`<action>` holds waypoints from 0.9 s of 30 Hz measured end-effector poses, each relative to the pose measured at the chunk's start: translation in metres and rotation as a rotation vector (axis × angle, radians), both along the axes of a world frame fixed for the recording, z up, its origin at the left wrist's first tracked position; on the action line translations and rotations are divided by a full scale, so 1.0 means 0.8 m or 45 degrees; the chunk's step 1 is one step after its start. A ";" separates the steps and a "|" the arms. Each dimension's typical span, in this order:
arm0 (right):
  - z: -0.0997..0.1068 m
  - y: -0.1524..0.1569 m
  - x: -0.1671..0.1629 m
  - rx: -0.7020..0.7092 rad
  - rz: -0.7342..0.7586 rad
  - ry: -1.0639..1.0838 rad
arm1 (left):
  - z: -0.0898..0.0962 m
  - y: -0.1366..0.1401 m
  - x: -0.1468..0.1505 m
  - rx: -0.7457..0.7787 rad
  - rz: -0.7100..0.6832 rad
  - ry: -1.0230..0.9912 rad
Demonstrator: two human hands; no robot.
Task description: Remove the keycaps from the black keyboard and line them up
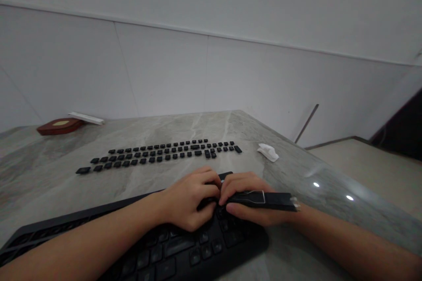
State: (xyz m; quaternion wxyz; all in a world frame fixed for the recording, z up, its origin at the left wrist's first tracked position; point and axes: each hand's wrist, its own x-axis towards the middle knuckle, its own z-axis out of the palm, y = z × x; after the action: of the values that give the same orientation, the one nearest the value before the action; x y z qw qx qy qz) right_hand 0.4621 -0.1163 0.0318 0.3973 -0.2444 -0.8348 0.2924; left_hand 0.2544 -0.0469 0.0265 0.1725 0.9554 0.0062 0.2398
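A black keyboard [176, 246] lies at an angle on the table in front of me, its lower keys in place and open key slots along its far left part. My left hand [194, 199] is closed over the keyboard's right part, thumb and fingers curled together; what they pinch, if anything, is hidden. Touching those fingertips, my right hand [245, 182] grips a slim black tool [280, 201] with a metal wire loop and a pale, bristly rear end. Its front tip is hidden between the hands. Removed black keycaps [198, 153] lie in several rows beyond the keyboard.
A crumpled white tissue [268, 152] lies right of the keycaps. At the back left are a dark red wooden object [59, 127] and a white strip [87, 117]. The grey marble-patterned table [313, 210] meets a white wall [165, 70] at the back; its right edge slopes toward me.
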 end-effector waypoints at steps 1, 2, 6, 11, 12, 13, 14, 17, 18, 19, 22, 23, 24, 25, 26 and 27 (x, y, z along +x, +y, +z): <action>0.000 -0.001 0.000 -0.012 0.009 -0.005 | 0.001 0.000 0.000 -0.017 -0.021 0.009; 0.000 -0.001 0.000 -0.017 0.002 -0.011 | 0.002 0.000 -0.001 -0.025 -0.030 0.025; 0.002 0.000 0.001 -0.009 -0.066 -0.060 | 0.002 0.002 -0.001 -0.044 -0.002 0.097; 0.003 0.003 0.005 -0.033 -0.038 -0.130 | 0.000 0.003 0.000 -0.028 0.004 0.107; 0.003 0.002 0.005 -0.038 -0.033 -0.143 | 0.000 0.003 0.000 -0.023 0.002 0.107; 0.003 0.002 0.006 -0.049 -0.036 -0.157 | 0.000 0.003 0.000 -0.022 0.002 0.106; 0.003 0.001 0.006 -0.058 -0.045 -0.163 | 0.001 0.003 0.000 -0.024 0.001 0.103; 0.004 0.000 0.008 -0.082 -0.065 -0.164 | 0.002 0.002 -0.001 -0.047 -0.002 0.100; 0.004 0.000 0.008 -0.081 -0.062 -0.161 | 0.003 0.002 -0.002 -0.061 -0.004 0.105; 0.004 0.001 0.008 -0.078 -0.051 -0.156 | 0.003 0.002 -0.002 -0.077 -0.006 0.113; 0.004 0.003 0.007 -0.085 0.020 -0.136 | 0.003 0.003 -0.002 -0.152 0.023 0.122; 0.004 0.003 0.007 -0.093 0.045 -0.129 | 0.003 0.003 -0.001 -0.177 0.034 0.121; 0.004 0.003 0.007 -0.105 0.069 -0.127 | 0.003 0.004 -0.001 -0.195 0.040 0.120; 0.004 0.003 0.006 -0.114 0.084 -0.126 | 0.003 0.005 -0.001 -0.204 0.038 0.121; 0.005 0.002 0.006 -0.119 0.088 -0.127 | 0.002 0.005 -0.001 -0.202 0.030 0.123; 0.005 0.002 0.007 -0.124 0.082 -0.126 | 0.001 0.006 -0.001 -0.194 0.020 0.121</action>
State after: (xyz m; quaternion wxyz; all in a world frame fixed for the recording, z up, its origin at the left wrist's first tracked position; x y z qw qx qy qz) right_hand 0.4674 -0.1149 0.0357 0.3337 -0.2507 -0.8456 0.3328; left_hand 0.2536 -0.0420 0.0275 0.2423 0.9497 0.0402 0.1942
